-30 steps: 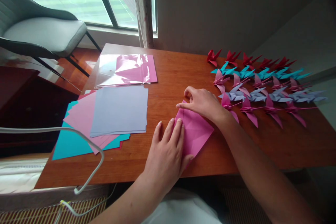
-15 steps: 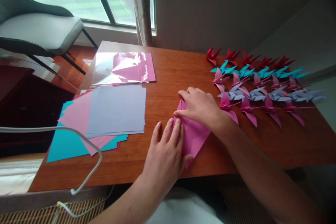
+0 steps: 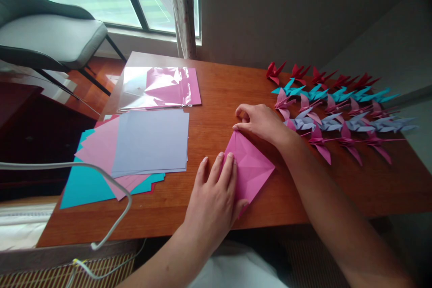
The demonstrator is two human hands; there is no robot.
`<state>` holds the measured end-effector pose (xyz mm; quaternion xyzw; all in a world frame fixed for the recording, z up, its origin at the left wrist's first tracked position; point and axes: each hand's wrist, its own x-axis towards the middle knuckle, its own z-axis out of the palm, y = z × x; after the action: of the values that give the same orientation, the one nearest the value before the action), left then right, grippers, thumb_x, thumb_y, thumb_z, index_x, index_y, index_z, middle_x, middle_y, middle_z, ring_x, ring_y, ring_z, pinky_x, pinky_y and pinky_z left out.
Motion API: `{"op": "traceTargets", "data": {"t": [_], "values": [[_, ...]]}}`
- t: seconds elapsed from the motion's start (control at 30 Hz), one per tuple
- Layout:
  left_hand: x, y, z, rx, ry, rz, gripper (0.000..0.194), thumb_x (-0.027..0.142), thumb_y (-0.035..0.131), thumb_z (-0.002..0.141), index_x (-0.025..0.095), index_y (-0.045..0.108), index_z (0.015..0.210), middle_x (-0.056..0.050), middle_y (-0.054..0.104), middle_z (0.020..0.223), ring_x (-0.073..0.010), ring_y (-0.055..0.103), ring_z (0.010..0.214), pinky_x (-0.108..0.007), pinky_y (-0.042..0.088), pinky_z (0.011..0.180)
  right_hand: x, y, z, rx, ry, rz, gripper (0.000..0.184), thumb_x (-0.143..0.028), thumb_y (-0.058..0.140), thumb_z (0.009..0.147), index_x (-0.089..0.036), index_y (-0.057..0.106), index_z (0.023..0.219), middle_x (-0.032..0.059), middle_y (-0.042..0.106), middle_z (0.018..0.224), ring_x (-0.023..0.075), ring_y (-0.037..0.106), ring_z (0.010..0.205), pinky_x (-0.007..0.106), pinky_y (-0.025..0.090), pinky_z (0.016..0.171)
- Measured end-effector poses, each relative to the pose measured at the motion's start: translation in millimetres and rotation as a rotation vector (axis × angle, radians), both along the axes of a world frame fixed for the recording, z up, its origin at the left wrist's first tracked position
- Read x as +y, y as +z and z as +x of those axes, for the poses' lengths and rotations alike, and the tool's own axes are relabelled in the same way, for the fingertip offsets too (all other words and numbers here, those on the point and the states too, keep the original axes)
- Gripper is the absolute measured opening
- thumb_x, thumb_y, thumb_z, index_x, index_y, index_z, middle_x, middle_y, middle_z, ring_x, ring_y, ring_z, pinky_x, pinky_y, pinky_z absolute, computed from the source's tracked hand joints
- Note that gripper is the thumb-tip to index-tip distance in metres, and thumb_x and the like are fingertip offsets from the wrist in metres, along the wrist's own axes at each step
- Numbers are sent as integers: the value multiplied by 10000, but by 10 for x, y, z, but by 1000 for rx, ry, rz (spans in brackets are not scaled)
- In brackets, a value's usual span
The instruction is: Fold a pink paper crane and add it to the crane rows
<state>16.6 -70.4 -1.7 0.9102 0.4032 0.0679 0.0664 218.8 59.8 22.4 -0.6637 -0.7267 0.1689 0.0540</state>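
Note:
A pink sheet of origami paper (image 3: 253, 168), folded into a diamond with crease lines, lies at the table's front edge. My left hand (image 3: 214, 189) rests flat across its left side, fingers stretched and slightly apart, covering that part. At the far corner of the paper is my right hand (image 3: 261, 121), its fingers curled and the thumb at the tip. Just beyond the right wrist stand rows of folded paper cranes: deep pink (image 3: 319, 141), lavender (image 3: 330, 122), light pink (image 3: 283, 99), turquoise (image 3: 315, 93) and red (image 3: 275, 72).
To the left lie fanned lavender sheets (image 3: 151, 141) over pink and turquoise sheets (image 3: 86, 184). A clear plastic packet (image 3: 162, 87) with pink paper sits behind them. A white bent rod (image 3: 114, 184) crosses the front left. A grey chair (image 3: 50, 36) stands by the window.
My right hand has moved away from me to the paper's far corner, uncovering more of the creased surface. The left hand has stayed in place.

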Motion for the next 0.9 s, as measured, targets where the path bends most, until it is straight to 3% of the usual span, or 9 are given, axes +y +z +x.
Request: {"op": "traceTargets", "data": {"t": [0.17, 0.37, 0.53, 0.7, 0.9], "values": [[25, 18, -27, -23, -16, -25, 625, 507, 457, 991, 89, 512, 1453, -134, 464, 1565, -349, 420, 1434, -545, 319, 1189, -86, -98, 32, 175, 72, 52, 120, -271, 713, 879, -220, 699, 986, 14, 737, 878, 176, 650, 790, 262, 432, 686], [104, -25, -83, -57, -33, -56, 490, 301, 478, 994, 129, 514, 1452, -93, 499, 1548, -309, 441, 1425, -500, 328, 1189, -276, -220, 52, 206, 130, 161, 148, -185, 678, 892, -189, 677, 1040, 45, 672, 932, 191, 622, 841, 294, 477, 777], [176, -15, -126, -104, -63, -75, 456, 233, 443, 993, 133, 544, 1427, -85, 533, 1520, -293, 474, 1403, -468, 371, 1164, -470, -262, 91, 208, 128, 190, 162, -171, 631, 922, -195, 676, 1076, 61, 653, 991, 209, 614, 927, 325, 482, 855], [172, -22, -166, -120, -78, -49, 463, 203, 461, 968, 126, 562, 1414, -87, 545, 1510, -306, 478, 1397, -462, 399, 1145, -548, -265, 84, 217, 42, 168, 93, -276, 656, 925, -217, 672, 995, 50, 657, 969, 220, 611, 951, 344, 481, 862], [140, -45, -149, -58, -93, -9, 474, 192, 455, 960, 117, 567, 1414, -96, 540, 1513, -319, 462, 1409, -477, 370, 1166, -540, -168, -162, 23, -65, 112, 388, -520, 773, 786, -221, 618, 978, 68, 645, 1025, 277, 609, 1002, 383, 485, 809]]}}
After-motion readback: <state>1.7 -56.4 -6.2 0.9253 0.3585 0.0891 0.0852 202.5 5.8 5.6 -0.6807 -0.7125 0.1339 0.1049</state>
